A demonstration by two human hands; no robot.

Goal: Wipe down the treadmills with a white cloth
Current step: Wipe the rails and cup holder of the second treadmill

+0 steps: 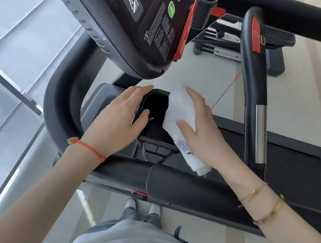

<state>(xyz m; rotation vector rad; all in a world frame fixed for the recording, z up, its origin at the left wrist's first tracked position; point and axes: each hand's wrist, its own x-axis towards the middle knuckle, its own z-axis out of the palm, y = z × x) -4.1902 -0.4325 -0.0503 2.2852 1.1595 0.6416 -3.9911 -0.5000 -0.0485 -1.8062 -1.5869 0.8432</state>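
Left hand (122, 114): grips the left wall of the treadmill's black plastic cup holder (155, 116), fingers curled over the glossy rim, thumb inside; a red string bracelet (88, 148) circles the wrist.
White cloth (179, 116): folded terry towel, nubby and thick, draped over the cup holder's right edge, printed care label showing, loose end hanging below.
Right hand (200, 124): lies on top of the cloth, fingers wrapped round it, pressing it to the holder; two gold bracelets (263, 203) at the wrist.
Console (132, 9): dark, smooth panel just above the cup holder, green button visible.
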